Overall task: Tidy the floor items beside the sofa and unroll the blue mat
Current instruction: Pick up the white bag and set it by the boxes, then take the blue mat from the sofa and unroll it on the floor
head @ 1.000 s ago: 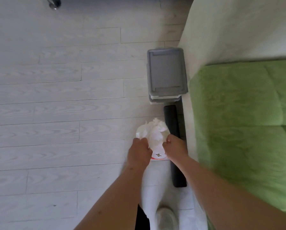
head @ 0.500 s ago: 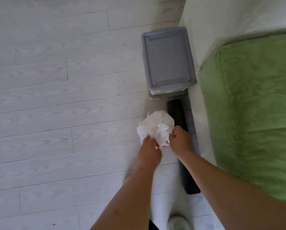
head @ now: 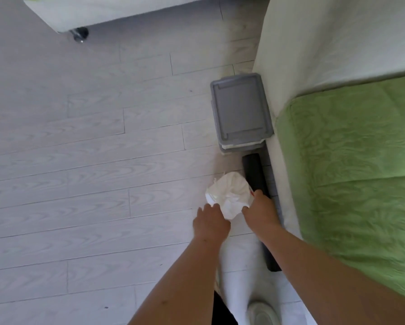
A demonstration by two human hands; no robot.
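Rolled dark mat lay lengthwise on the pale plank floor at lower centre-right of the frame, tight against the base of the sofa, its near part hidden behind the right forearm. Its colour read as near black in this light. Just left of the roll, a crumpled white bag with a fleck of red print was held between both hands: the left hand closed on its lower left edge, the right hand pinching its right side, knuckles touching or nearly touching the mat. Above the roll, toward centre-right, stood a grey lidded bin, lid shut, contents unseen, a strip of white liner showing at its lower rim; it sat beside the sofa and just met the mat's far end. A green cover draped the sofa seat at right. A white shoe showed at bottom centre.
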